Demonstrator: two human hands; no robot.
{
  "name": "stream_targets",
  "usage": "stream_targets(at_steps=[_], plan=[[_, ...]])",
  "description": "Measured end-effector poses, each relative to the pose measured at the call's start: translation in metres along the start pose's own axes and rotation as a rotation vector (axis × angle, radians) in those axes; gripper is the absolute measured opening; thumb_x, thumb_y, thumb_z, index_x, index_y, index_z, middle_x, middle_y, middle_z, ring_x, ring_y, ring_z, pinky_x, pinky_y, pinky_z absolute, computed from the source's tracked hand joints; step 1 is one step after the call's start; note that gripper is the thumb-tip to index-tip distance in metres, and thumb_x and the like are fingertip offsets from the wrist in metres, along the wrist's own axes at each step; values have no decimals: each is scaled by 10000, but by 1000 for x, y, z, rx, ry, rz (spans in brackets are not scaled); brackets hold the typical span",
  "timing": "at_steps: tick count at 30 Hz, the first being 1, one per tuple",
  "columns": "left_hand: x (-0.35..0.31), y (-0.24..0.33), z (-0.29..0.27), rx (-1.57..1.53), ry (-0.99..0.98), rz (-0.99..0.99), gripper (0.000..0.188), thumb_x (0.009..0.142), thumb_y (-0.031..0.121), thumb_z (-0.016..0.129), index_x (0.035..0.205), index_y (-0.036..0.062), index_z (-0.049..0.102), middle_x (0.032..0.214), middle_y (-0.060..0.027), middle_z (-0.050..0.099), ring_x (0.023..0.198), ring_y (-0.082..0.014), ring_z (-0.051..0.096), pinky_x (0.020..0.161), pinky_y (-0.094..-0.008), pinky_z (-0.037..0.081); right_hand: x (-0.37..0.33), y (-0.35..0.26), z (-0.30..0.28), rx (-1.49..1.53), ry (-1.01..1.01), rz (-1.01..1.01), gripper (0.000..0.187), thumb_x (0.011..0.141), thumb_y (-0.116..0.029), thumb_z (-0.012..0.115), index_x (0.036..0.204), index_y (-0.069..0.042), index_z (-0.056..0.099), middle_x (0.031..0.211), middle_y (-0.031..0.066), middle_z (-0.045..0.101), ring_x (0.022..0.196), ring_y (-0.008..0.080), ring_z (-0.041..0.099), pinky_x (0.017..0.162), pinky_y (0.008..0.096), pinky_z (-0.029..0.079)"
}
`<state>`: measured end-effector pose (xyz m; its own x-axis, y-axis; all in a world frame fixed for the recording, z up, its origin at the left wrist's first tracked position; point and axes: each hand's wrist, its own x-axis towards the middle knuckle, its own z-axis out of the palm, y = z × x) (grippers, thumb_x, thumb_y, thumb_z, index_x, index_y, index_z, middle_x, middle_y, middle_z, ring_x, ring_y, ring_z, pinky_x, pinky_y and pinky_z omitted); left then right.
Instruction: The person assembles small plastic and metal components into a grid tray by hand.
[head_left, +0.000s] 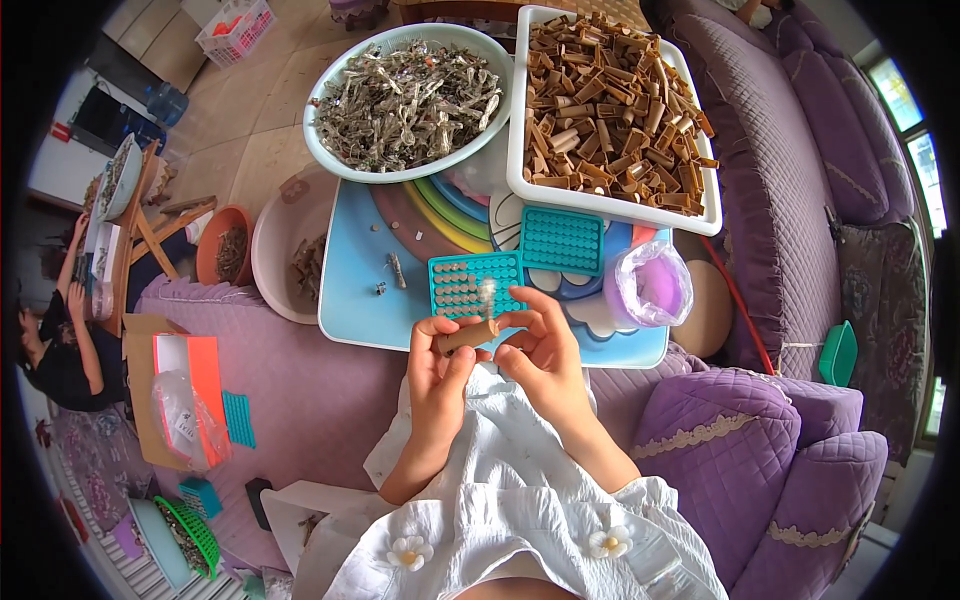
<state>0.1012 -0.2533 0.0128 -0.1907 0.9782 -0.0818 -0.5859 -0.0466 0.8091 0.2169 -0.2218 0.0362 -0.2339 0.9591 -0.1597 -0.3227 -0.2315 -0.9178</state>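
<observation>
Close in front of my lap, a short brown cardboard tube (466,338) is pinched in the fingers of my left hand (438,375). My right hand (545,350) curls at the tube's right end, thumb and fingertips against it. Rising beside that end is a small pale, silvery piece (487,291), blurred; what supports it is unclear. Just beyond my fingers lies a teal tray (449,281) with rows of round holes, many filled with small tan discs. A second teal tray (562,241) sits to its right. A twisted silvery bundle (397,271) rests to the left.
A blue table with a rainbow print (345,290) carries these. Behind stand a basin of silvery bundles (318,120) and a white bin of brown tubes (516,150). A lined purple tub (660,315) stands right. A pink basin (270,265) and a purple sofa (715,430) flank me. Another person (75,355) sits far left.
</observation>
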Motion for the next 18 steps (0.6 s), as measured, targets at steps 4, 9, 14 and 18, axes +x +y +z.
stream_targets(at_steps=[4,9,14,18], plan=[[-2,-3,-1,210,-37,84,215,812,-17,467,1012,21,400,1026,-91,490,891,-92,483,680,-206,398,3,1,-5,-61,-58,60,331,770,30,506,1098,9,468,938,65,542,689,65,528,602,185,428],[-1,-3,2,327,-85,124,223,801,-40,467,1005,13,395,1017,-102,489,861,-95,495,667,-197,402,2,5,-8,-38,-45,49,232,773,21,509,1004,40,516,878,58,568,754,79,541,643,195,431],[-2,-4,1,492,-76,215,214,795,-38,474,991,2,398,969,-111,501,858,-128,521,697,-217,431,2,4,-7,-6,-61,93,203,768,34,498,969,47,526,867,63,569,800,96,544,684,205,431],[-2,3,2,612,-43,219,186,789,-11,502,958,-10,424,920,-116,517,825,-153,545,693,-240,452,2,3,-5,40,-65,108,205,759,46,485,960,46,529,845,58,563,793,100,546,696,208,437]])
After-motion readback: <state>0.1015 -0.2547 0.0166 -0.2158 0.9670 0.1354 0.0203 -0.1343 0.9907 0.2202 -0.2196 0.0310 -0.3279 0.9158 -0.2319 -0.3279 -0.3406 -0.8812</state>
